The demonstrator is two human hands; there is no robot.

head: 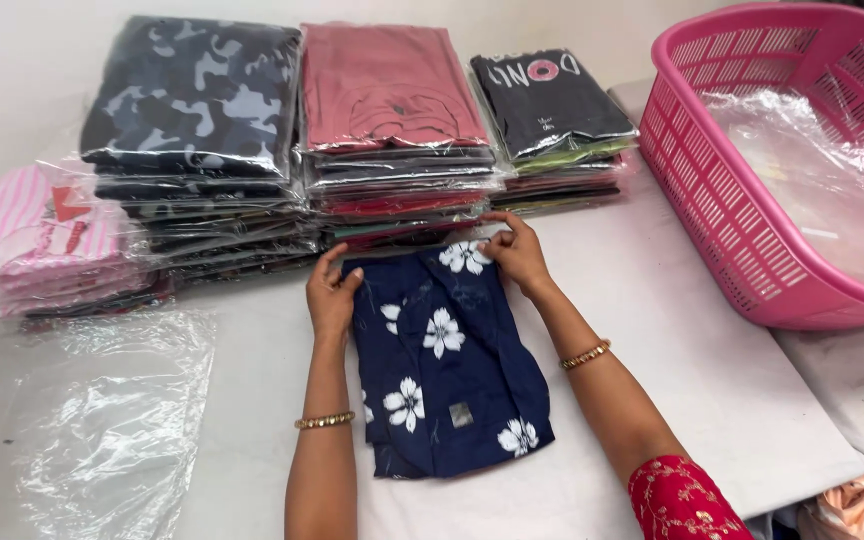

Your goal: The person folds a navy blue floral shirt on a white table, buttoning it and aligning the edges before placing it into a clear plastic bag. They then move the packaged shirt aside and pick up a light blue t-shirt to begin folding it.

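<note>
A folded navy garment with white flowers lies on the white table in front of me. My left hand grips its upper left corner, fingers curled over the edge. My right hand pinches the upper right corner near a white flower. Both wrists wear gold bangles. The garment's far edge lies just in front of the stacks of bagged clothes.
Stacks of folded clothes in clear bags stand behind: a camouflage stack, a pink-red stack, a black-topped stack, a pink striped pile. Empty clear bags lie at left. A pink plastic basket holding plastic stands at right.
</note>
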